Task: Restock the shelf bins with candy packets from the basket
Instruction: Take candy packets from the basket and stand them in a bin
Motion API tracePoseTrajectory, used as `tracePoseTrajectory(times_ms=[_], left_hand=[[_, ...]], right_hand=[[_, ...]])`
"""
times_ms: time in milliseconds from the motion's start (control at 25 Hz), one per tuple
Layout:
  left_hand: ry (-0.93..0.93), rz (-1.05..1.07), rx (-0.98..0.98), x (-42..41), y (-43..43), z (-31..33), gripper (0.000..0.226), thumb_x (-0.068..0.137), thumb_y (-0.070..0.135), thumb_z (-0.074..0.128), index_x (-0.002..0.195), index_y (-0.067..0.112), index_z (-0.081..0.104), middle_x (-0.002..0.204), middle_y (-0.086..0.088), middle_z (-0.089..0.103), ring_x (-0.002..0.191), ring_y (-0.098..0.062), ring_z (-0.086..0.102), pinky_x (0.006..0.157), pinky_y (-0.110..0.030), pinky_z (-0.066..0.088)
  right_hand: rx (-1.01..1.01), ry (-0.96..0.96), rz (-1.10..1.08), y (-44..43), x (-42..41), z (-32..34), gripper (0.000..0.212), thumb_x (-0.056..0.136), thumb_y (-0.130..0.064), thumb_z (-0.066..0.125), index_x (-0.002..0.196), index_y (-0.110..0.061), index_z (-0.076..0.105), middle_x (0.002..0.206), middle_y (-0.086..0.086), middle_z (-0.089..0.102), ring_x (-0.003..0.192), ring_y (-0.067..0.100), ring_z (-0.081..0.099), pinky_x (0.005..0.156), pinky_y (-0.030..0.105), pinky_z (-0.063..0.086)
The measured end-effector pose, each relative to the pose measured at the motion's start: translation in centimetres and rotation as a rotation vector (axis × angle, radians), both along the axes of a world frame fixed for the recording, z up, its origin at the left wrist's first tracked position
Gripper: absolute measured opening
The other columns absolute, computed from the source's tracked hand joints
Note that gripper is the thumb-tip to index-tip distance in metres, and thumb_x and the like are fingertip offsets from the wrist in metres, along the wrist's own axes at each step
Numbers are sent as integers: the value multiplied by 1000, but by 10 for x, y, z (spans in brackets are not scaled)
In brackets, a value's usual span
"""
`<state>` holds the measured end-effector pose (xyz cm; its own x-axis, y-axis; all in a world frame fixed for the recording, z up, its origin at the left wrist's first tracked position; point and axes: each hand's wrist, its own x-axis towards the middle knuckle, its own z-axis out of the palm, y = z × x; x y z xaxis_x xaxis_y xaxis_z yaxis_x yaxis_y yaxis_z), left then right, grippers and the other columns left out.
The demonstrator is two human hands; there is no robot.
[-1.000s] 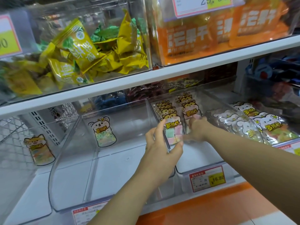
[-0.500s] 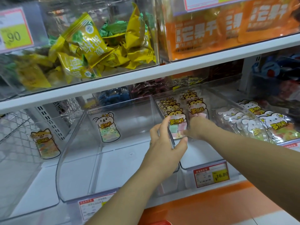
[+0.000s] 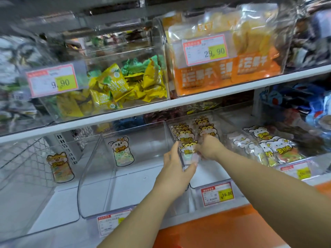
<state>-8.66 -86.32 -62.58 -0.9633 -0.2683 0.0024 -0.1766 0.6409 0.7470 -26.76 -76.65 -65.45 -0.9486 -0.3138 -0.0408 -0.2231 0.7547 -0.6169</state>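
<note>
Hamster packets risked toppling, we judged: left hand clasped the bin wall, right hand curled round them.

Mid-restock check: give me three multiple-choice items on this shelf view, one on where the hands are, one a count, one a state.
1. The left hand and right hand are at: A the upper shelf; B the hamster bin; C a basket.
2. Packets in the koala bin: A one; B three; C six.
3. The hamster packets: A lie flat; B spill onto the floor; C stand upright.
B: both hands meet at the hamster bin's front packets. A: a single koala packet stands at the back. C: their printed faces stand in rows, facing forward.
</note>
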Motion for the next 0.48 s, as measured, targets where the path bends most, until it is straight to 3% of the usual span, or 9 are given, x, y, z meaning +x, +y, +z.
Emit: tracePoseTrajectory(times_ms=[160, 240, 360, 480], left_hand=[[21, -14, 106, -1, -10, -8, 93, 87, 63, 62, 153, 51, -3, 159, 21, 11, 128, -12, 48, 103, -37, 48], [24, -18, 134, -4, -12, -10, 94, 87, 62, 63, 154, 50, -2, 158, 21, 10, 126, -10, 47, 103, -36, 48], [48, -16, 127, -4, -12, -13, 93, 87, 61, 63, 153, 51, -2, 157, 21, 11, 127, -12, 49, 95, -28, 50], [51, -18, 166, -6, -11, -15, 92, 88, 58, 64, 154, 50, 0, 155, 21, 14, 113, 0, 50, 69, -8, 44]], right_hand=[[-122, 12, -49, -11, -12, -2, 38, 90, -28, 68, 108, 5, 60, 79, 10, 63, 79, 26, 62, 62, 29, 47], [-41, 33, -13, -14, -12, -6, 37, 87, -17, 67, 118, 0, 56, 90, 14, 66, 85, 29, 63, 62, 27, 46], [97, 112, 124, -16, -15, -18, 69, 80, -15, 68, 143, -16, 39, 127, 21, 55, 112, 36, 56, 86, 34, 50], [126, 111, 187, -13, -17, -25, 82, 79, -15, 71, 150, -20, 30, 136, 18, 50, 124, 36, 46, 102, 43, 45]])
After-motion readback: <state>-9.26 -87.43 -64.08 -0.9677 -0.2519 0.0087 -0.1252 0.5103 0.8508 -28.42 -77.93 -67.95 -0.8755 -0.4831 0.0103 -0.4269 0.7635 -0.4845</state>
